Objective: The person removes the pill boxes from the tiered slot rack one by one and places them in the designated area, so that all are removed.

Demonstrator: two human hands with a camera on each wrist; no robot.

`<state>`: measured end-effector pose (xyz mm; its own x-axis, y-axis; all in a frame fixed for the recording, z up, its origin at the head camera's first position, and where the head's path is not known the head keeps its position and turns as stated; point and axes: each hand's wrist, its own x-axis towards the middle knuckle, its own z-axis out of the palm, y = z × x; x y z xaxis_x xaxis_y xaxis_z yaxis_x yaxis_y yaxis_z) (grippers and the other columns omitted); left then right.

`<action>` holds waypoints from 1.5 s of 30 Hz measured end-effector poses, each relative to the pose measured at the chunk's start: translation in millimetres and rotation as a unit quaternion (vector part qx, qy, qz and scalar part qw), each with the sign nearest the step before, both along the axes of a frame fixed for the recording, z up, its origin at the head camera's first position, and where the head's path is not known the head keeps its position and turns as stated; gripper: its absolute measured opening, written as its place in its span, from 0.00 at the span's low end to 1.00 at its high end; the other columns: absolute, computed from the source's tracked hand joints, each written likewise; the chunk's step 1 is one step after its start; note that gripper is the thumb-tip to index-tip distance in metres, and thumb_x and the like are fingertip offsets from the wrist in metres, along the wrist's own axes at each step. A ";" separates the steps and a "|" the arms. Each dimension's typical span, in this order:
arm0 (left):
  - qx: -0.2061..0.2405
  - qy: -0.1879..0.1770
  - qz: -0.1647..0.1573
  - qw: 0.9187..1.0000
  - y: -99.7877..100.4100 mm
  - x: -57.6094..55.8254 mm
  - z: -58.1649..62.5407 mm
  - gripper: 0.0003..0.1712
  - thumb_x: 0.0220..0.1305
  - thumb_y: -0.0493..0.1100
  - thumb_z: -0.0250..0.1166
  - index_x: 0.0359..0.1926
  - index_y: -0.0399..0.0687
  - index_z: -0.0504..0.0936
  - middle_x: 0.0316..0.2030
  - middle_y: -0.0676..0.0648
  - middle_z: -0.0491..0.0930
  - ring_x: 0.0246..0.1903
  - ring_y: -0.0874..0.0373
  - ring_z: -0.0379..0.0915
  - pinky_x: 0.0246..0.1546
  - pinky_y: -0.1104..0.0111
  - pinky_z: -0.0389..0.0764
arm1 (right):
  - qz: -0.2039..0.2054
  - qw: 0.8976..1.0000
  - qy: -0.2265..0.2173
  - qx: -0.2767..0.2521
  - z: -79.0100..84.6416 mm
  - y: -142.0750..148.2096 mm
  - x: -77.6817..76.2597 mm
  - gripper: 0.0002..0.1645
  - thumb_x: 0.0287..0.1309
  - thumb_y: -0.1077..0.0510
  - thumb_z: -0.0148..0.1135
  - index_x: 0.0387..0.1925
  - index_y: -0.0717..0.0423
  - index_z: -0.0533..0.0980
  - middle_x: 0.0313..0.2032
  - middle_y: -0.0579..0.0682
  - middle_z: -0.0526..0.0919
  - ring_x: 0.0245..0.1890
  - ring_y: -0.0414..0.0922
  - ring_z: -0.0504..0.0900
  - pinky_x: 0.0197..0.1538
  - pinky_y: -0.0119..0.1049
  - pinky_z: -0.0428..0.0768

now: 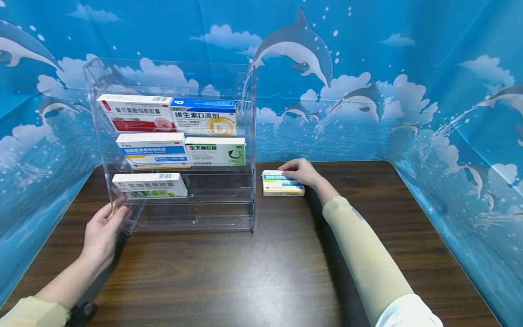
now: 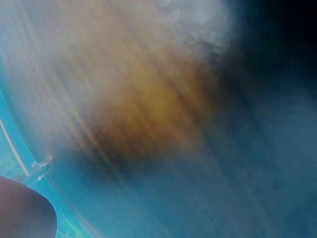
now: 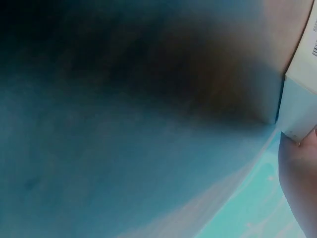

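A clear acrylic rack (image 1: 252, 136) with tiered shelves stands on the dark wooden table (image 1: 261, 272). It holds several medicine boxes: two on the top tier (image 1: 171, 113), two on the middle tier (image 1: 180, 151) and one green-and-white box (image 1: 149, 185) on the lower tier. My left hand (image 1: 104, 227) holds the rack's lower left corner, thumb in front of the side wall. My right hand (image 1: 300, 171) grips a white-and-blue box (image 1: 279, 187) that lies flat on the table just right of the rack. In the right wrist view the box (image 3: 299, 109) shows beside a finger (image 3: 299, 193).
A blue dolphin-print backdrop (image 1: 408, 91) walls the table on three sides. The left wrist view is a blur with only a dark part of the hand (image 2: 22, 210). Bare tabletop lies in front of the rack and to the right of the box.
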<state>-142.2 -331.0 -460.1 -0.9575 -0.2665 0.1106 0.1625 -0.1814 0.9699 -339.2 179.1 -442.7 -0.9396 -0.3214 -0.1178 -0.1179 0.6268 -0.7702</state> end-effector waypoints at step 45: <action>0.004 -0.033 0.008 0.999 -0.6 0.3 1.5 0.17 0.78 0.33 0.60 0.53 0.62 0.86 0.51 0.70 0.86 0.45 0.80 0.85 0.47 0.87 0.84 | 0.133 0.949 0.221 -0.182 131.8 -103.2 112.0 0.11 0.71 0.64 0.68 0.52 0.60 0.87 0.50 0.55 0.90 0.48 0.46 0.89 0.55 0.36 0.89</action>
